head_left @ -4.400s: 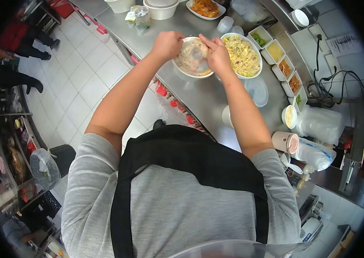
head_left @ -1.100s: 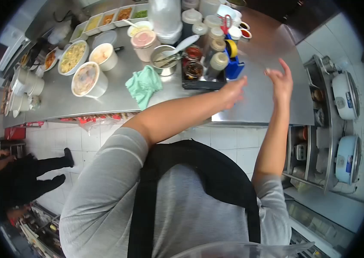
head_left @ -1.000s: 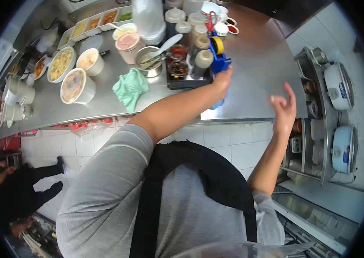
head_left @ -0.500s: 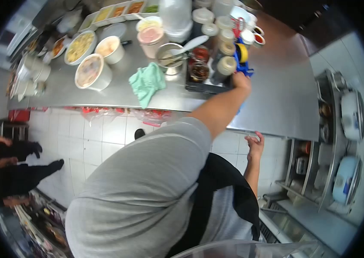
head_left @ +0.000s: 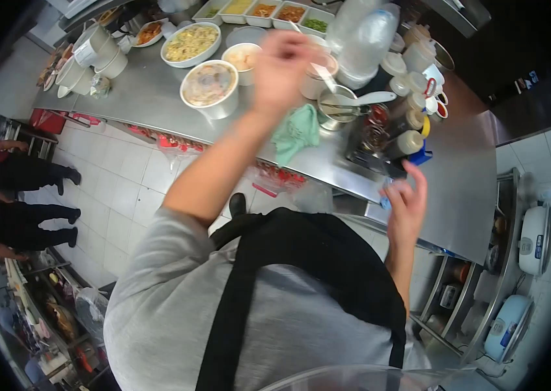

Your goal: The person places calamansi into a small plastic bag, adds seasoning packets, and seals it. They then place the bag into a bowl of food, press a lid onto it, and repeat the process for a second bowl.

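My left hand (head_left: 282, 72), blurred by motion, is raised over the counter between the tubs, its fingers closed. A pale see-through strip of tape (head_left: 325, 77) trails from its fingertips, across the pink-topped tub (head_left: 312, 87). Nearby stand a white tub with a clear lid (head_left: 209, 88) and a smaller tub (head_left: 243, 57). Below the wrist lies a crumpled green cloth (head_left: 296, 133). My right hand (head_left: 408, 205) is at the counter's front edge, fingers curved and apart. The blue tape dispenser (head_left: 421, 157) with a yellow roll is just beyond it, partly behind the sauce bottles.
A steel pot (head_left: 337, 109) with spoons stands beside a black tray (head_left: 368, 159) of jars and bottles. Food containers (head_left: 264, 12) line the back, near an oval bowl (head_left: 191, 44). At far left are two people (head_left: 25, 176). Rice cookers (head_left: 535, 240) sit on the right shelf.
My left hand has left the tape dispenser and swung left over the tubs with a strip of tape. My right hand has risen to the counter edge. The view has turned.
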`<state>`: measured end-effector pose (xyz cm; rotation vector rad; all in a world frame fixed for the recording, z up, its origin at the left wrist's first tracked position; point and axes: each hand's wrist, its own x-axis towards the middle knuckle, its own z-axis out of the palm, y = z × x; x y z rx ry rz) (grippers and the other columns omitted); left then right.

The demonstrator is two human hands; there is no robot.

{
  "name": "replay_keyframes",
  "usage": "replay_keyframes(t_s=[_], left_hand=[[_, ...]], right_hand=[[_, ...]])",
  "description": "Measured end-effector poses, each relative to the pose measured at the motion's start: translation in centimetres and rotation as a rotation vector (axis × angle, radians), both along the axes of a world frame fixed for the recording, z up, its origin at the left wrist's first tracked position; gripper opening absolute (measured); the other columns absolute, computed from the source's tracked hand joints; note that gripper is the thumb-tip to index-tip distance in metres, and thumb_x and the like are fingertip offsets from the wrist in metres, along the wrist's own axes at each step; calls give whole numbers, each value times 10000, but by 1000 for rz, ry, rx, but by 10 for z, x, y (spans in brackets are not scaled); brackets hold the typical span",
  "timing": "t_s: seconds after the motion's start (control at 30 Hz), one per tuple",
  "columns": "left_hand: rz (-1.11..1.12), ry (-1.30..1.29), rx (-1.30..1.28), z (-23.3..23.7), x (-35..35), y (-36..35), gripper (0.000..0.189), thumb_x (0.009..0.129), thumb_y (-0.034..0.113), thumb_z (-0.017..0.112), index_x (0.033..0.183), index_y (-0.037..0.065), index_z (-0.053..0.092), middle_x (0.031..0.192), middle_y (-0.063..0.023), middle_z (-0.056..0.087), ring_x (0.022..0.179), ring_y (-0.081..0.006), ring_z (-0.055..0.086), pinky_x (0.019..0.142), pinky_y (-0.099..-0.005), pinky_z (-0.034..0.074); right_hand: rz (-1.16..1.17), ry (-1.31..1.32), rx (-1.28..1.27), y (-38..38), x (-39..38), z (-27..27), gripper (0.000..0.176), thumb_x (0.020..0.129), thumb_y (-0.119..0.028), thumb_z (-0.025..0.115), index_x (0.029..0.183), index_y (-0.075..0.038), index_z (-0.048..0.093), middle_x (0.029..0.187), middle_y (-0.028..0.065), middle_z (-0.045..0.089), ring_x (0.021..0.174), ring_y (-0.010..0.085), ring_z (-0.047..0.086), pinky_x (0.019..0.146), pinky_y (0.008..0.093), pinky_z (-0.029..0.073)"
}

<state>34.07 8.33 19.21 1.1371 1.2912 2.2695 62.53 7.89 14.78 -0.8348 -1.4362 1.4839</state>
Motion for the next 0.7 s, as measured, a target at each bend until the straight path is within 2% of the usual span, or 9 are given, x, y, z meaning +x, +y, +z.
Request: replay_keyframes(t_s=[0.07,0.17,0.33,0.43,0.5,0.53,0.6,0.63,0.7], left_hand=[[361,26,-130,-12,-86,-39,267,717,40,768,906,24,580,711,-31,612,638,-77,551,585,-200,453],[582,6,-185,-68,-202,-73,418,725,19,757,1052,-3,498,754,-48,601,652,-97,548,592,-218,449],[450,-272,-387,-177,-270,-89,500,748,-25,701,1128,60,387,752,-23,561,626,-112,536,565,-241,445],[303,-462,-452,-186,-246,-85,486,754,-24,671,1142,75,395,765,-20,548,639,-113,522,565,-231,431],[244,-412,-530,-196,-242,-87,456,760,-11,663,1139,72,424,798,-27,554,670,-123,523,580,-243,434],[318,-119,-632,-198,-246,-91,428,763,-9,666,1119,71,443,821,-41,548,697,-134,522,600,-267,432],[467,484,-788,-203,-262,-95,372,768,-5,672,1079,70,481,867,-69,535,751,-156,518,639,-316,427],[489,571,-751,-206,-267,-97,275,835,40,612,1095,48,524,933,-65,569,837,-165,542,740,-314,464],[174,-142,-506,-203,-268,-88,224,911,138,534,1099,18,510,1067,-122,561,1013,-208,525,896,-349,417]], right_hand=[[234,-9,54,21,-83,-1,494,806,22,622,1251,-27,412,731,37,610,751,120,591,702,238,450],[428,-167,198,58,-202,-12,424,802,-21,644,1174,-29,440,746,58,651,722,110,602,676,225,449],[450,-348,81,95,-313,-109,390,773,-67,693,1074,-27,450,738,59,663,664,105,580,613,236,437],[478,-233,-310,70,-332,-121,366,763,-76,703,1021,-43,445,663,45,627,609,109,546,575,253,438],[381,-450,-267,62,-338,-124,369,763,-79,705,1011,-55,433,652,36,601,603,110,535,557,261,441],[330,-550,-240,61,-341,-123,370,763,-80,706,1006,-62,426,647,31,588,601,111,529,548,266,442],[111,-691,214,56,-344,-139,355,787,-81,679,1036,-62,428,685,23,576,627,130,542,564,290,458],[7,-748,445,51,-346,-150,348,799,-82,666,1052,-62,429,703,19,570,640,140,548,572,302,466],[-99,49,-131,33,-359,-161,361,883,-155,590,1189,-62,423,987,59,593,876,179,581,764,336,489]])
